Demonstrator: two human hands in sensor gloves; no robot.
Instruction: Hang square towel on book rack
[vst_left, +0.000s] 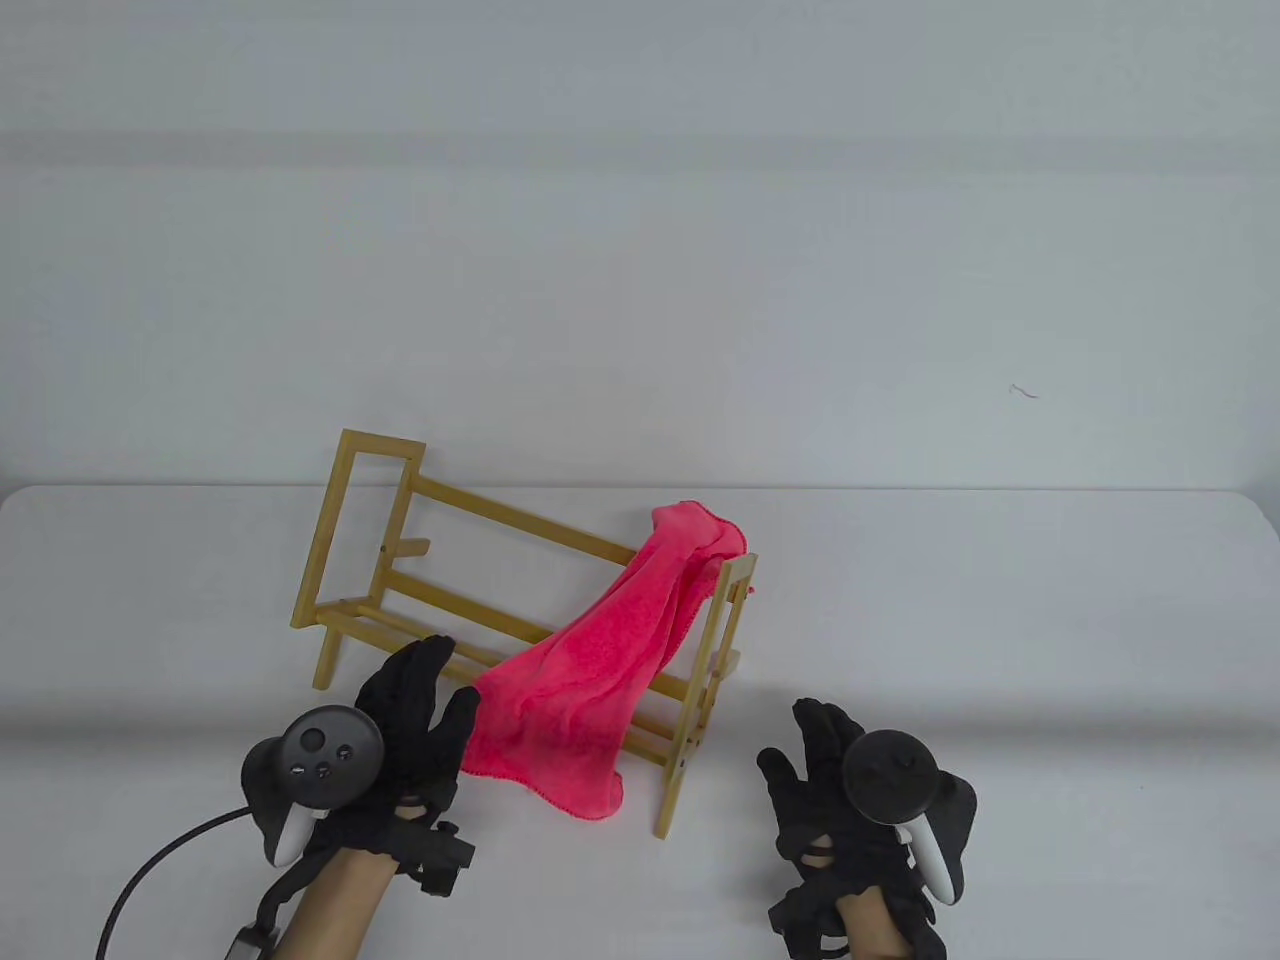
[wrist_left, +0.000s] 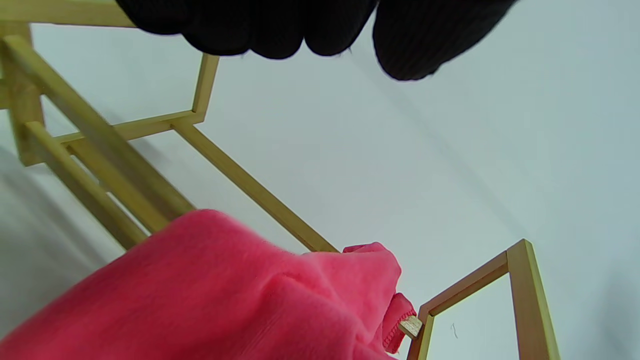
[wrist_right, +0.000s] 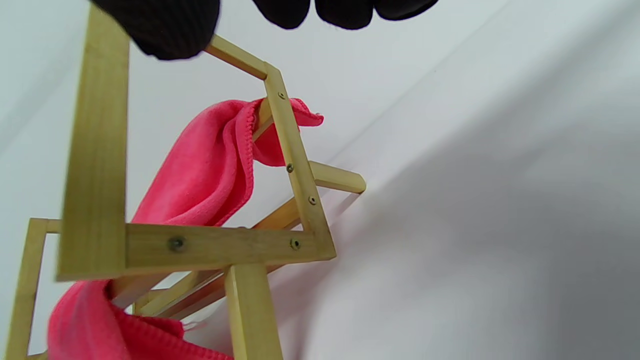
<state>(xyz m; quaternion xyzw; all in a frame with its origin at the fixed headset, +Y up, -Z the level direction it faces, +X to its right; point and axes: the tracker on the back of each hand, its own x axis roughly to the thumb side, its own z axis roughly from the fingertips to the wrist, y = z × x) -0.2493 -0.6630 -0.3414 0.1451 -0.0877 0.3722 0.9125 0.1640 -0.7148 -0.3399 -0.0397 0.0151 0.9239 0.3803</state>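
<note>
Both hands (vst_left: 400, 745) (vst_left: 850, 800) hover, fingers spread, holding nothing, flanking towel-draped rack (vst_left: 360, 530).

I see a pale, smooth-sanded wooden book rack (vst_left: 380, 560) with small metal screws, a fuzzy pink cloth towel (vst_left: 590, 690) with a stitched hem, black knit gloves, and a matt white table (vst_left: 1000, 620).

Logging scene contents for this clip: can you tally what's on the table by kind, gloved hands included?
Towel: 1, the pink square towel draped over the rack's top rail near its right end
Rack: 1, the wooden book rack
Gloved hands: 2, left hand beside the towel's lower edge, right hand apart from the rack, holding nothing
Total: 4
</note>
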